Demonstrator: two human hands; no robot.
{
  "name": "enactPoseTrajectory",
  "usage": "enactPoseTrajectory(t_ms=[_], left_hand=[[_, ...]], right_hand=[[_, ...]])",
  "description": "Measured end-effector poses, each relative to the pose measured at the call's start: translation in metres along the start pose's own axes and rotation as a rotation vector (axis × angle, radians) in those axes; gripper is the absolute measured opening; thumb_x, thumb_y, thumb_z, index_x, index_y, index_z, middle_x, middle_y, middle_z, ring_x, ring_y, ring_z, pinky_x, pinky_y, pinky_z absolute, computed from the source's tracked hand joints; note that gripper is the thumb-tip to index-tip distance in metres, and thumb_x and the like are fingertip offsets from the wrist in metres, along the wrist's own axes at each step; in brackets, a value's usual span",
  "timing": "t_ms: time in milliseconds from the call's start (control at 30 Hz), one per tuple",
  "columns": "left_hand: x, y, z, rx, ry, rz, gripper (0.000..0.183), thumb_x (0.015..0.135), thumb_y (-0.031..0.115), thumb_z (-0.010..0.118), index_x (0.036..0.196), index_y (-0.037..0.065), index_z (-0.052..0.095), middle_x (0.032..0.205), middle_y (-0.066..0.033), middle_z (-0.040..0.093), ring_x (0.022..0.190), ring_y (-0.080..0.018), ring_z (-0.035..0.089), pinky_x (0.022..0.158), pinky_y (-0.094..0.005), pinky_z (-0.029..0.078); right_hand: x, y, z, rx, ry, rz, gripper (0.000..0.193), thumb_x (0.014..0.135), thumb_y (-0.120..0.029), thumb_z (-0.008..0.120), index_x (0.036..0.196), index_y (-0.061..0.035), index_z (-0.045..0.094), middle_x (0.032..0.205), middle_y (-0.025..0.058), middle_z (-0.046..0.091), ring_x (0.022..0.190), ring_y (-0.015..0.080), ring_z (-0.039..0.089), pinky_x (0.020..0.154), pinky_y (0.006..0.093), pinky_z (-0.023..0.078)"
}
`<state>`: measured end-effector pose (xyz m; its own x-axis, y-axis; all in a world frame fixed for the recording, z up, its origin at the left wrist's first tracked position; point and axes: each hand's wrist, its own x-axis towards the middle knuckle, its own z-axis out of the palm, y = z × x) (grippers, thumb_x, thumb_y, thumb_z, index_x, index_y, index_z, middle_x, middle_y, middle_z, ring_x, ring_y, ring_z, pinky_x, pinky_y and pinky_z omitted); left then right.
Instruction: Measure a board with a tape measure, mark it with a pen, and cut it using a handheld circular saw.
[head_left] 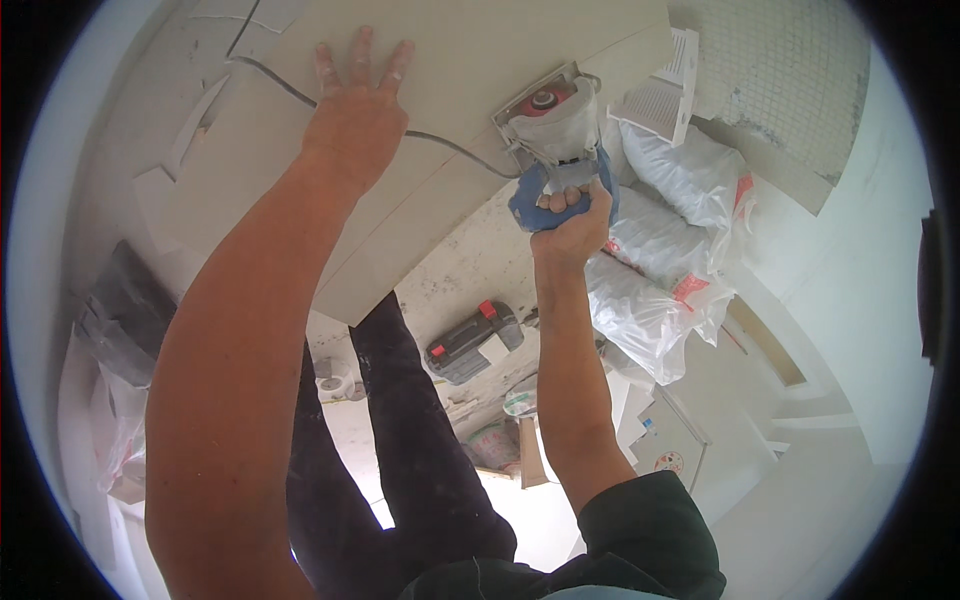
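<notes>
Got the left hand (355, 132) spread wide on a big pale board (470, 60), with a dark cord (450, 144) partly hidden behind it, plus the right hand (574, 222) wrapped round a blue-handled power saw (553, 125) near the board's edge, just left of some plastic bags (650, 235).

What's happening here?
The person's right grip is closed on a blue-handled power saw, which rests on a large pale board. The left grip lies flat and spread on the board, partly hiding a dark cord. A black toolbox sits below. Can't tell whether the saw is running.
</notes>
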<state>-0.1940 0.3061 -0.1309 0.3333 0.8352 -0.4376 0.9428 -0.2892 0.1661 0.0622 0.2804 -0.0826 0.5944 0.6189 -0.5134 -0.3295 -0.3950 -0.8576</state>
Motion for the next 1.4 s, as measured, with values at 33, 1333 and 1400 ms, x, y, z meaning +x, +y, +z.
enactPoseTrajectory(t_ms=[33, 1333, 1400], left_hand=[[0.0006, 0.0005, -0.0007, -0.010, -0.020, 0.004, 0.016, 0.089, 0.019, 0.060, 0.092, 0.017, 0.076, 0.160, -0.0079, 0.025, 0.145, -0.0456, 0.019, 0.109, -0.0718, 0.023], [-0.0031, -0.0046, -0.0039, 0.022, -0.024, 0.012, 0.019, 0.091, 0.022, 0.058, 0.095, 0.016, 0.076, 0.160, -0.0073, 0.025, 0.145, -0.0452, 0.020, 0.108, -0.0721, 0.026], [-0.0019, -0.0021, -0.0018, -0.003, -0.025, 0.018, 0.019, 0.091, 0.022, 0.058, 0.095, 0.016, 0.076, 0.160, -0.0072, 0.025, 0.145, -0.0452, 0.020, 0.108, -0.0720, 0.025]], right_hand=[[0.0000, -0.0001, -0.0010, 0.005, 0.005, 0.005, 0.014, 0.090, -0.020, 0.055, 0.083, -0.0082, 0.049, 0.066, 0.0013, 0.041, 0.053, 0.0165, 0.040, 0.054, 0.0355, 0.039], [-0.0062, 0.0066, -0.0013, 0.014, 0.014, 0.030, 0.014, 0.089, -0.019, 0.054, 0.081, -0.0088, 0.048, 0.065, 0.0016, 0.042, 0.053, 0.0171, 0.041, 0.053, 0.0357, 0.040], [-0.0068, 0.0052, -0.0026, 0.007, 0.019, 0.024, 0.014, 0.089, -0.018, 0.054, 0.081, -0.0089, 0.048, 0.064, 0.0015, 0.041, 0.052, 0.0170, 0.041, 0.053, 0.0356, 0.040]])
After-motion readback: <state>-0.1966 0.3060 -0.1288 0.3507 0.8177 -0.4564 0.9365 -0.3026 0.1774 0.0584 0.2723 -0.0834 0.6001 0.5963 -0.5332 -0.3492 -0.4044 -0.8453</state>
